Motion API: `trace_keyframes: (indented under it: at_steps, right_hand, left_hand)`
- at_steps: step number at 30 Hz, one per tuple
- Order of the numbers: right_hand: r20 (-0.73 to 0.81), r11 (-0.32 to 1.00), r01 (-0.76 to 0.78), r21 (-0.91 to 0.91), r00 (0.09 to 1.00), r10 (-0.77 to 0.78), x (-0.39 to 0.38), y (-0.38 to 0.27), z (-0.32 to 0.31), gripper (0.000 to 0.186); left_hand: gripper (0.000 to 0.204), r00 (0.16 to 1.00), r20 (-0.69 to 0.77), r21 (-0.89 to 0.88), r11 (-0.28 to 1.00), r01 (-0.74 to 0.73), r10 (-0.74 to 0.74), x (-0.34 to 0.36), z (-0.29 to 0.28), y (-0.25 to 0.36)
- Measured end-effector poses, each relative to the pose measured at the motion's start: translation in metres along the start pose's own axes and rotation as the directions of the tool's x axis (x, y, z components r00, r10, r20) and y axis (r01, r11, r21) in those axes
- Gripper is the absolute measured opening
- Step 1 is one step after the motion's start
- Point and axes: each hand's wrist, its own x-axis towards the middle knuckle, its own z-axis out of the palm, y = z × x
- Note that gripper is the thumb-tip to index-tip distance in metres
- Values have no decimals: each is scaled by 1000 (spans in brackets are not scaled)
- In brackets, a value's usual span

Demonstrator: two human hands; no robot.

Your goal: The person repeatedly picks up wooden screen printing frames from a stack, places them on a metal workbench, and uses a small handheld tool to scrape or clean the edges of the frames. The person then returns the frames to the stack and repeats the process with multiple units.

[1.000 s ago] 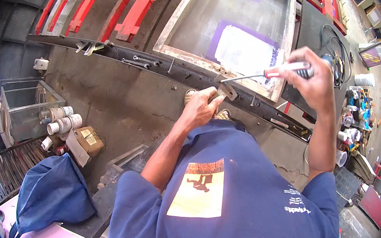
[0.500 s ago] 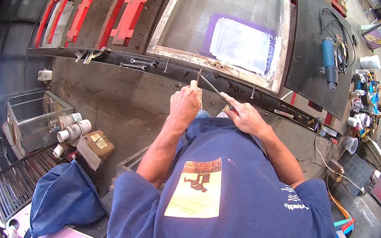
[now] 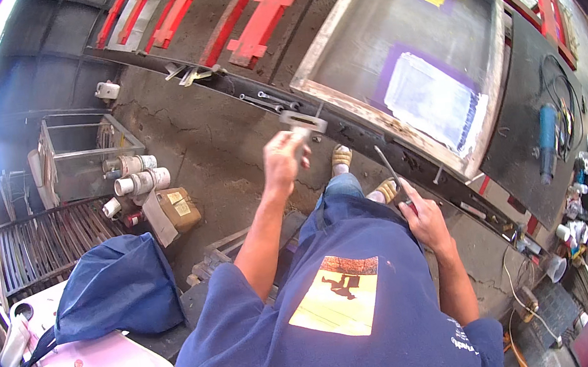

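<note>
My left hand (image 3: 284,163) is closed and raised over the floor near the bench edge. It grips a pale, flat, rectangular-headed tool (image 3: 302,121), blurred by motion; its exact kind is unclear. Farther right, my right hand (image 3: 425,219) wraps round the dark red handle of a thin tool with a long metal shaft (image 3: 386,163), which looks like a screwdriver. The shaft points up and to the left, apart from the left hand's tool. Beyond both hands, a wooden-framed mesh screen (image 3: 404,126) with white, purple and yellow areas lies on the bench.
Spanners (image 3: 262,103) lie on the bench's dark edge rail, and bolts stick out along it. A blue power tool (image 3: 547,141) with a coiled cable rests on a black board. Red bars (image 3: 273,17) cross the far bench. Pots (image 3: 141,182) and a cardboard box (image 3: 176,209) stand at left.
My hands have moved apart, the left one now showing the pale flat tool. The right hand has drawn the shaft away from it. The view has shifted, revealing my feet.
</note>
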Motion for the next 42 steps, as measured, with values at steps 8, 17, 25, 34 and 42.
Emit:
trace_keyframes:
  at_steps: [8, 17, 25, 34, 42]
  right_hand:
    - [-51, 989, -145, 34, 988, 147, 27, -49, -4, 50]
    - [-214, 942, -186, -280, 968, 128, 48, -49, 6, 35]
    - [-430, 903, -275, -332, 896, 115, 81, -32, 43, 29]
    - [-351, 891, -349, -290, 905, 240, 94, -5, 45, 31]
    - [-904, 941, -334, -43, 414, 105, 79, -23, -51, 37]
  left_hand:
    - [12, 766, -638, -240, 965, -101, -79, 182, -158, 17]
    - [31, 832, -510, 436, 899, 31, 219, 292, -213, -7]
    - [53, 797, -266, 871, 489, -41, 541, 263, -186, 54]
    - [37, 939, 266, 485, 812, -326, 219, 265, -13, 80]
    - [49, 918, 395, 495, 847, -193, -21, 269, 49, 51]
